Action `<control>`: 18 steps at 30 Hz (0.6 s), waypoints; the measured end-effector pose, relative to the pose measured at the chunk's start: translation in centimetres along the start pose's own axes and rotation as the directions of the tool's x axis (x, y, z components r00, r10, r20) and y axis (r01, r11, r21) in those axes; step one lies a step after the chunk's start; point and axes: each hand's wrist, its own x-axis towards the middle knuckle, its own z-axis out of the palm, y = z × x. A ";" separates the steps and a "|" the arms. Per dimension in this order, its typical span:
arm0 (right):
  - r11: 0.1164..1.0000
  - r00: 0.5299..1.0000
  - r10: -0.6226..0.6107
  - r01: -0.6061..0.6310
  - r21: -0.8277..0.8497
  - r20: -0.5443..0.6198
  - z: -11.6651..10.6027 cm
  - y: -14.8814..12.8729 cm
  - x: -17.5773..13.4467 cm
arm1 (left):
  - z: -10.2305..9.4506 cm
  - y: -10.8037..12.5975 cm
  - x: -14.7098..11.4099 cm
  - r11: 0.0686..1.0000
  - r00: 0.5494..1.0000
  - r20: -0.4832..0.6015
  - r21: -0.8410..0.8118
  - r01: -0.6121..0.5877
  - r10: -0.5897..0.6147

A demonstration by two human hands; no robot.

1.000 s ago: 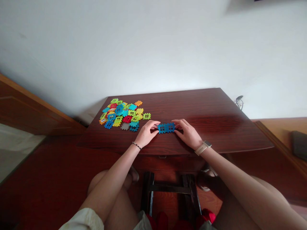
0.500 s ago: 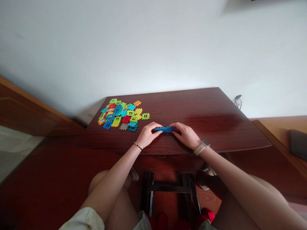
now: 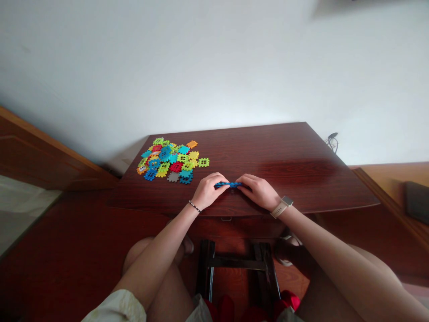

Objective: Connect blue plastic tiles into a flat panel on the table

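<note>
Between my two hands, blue interlocking plastic tiles [image 3: 232, 184] form a thin strip with toothed edges, seen nearly edge-on. My left hand [image 3: 208, 191] pinches its left end between thumb and fingers. The right end is gripped the same way by my right hand [image 3: 259, 191]. My fingers cover both ends, so I cannot tell how many tiles are joined. The strip is held just over the front part of the dark wooden table. To the left lies a pile of toothed tiles [image 3: 177, 167] in green, yellow, red, orange, grey and blue, some with window-like openings.
The table [image 3: 268, 147] has a glossy reddish-brown top and stands against a white wall [image 3: 214, 67]. A small drawer handle [image 3: 226, 219] shows under its front edge. A black cable [image 3: 332, 141] hangs behind the right side. A dark stool frame [image 3: 237, 263] stands below, between my legs.
The blue strip has tipped from showing its toothed face to nearly edge-on and sits slightly lower. My left hand has shifted slightly right; both hands keep their grip.
</note>
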 end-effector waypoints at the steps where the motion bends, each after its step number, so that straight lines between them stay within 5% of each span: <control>1: 1.000 1.000 0.000 0.000 0.004 -0.001 0.0 0.0 0.0 | 0.0 0.0 0.0 1.000 1.000 0.005 0.007 -0.001 0.000; 18: 0.970 0.985 0.159 -0.143 0.196 -0.070 -0.4 0.4 0.1 | 0.2 -0.4 0.1 0.975 0.979 -0.002 -0.081 0.205 -0.205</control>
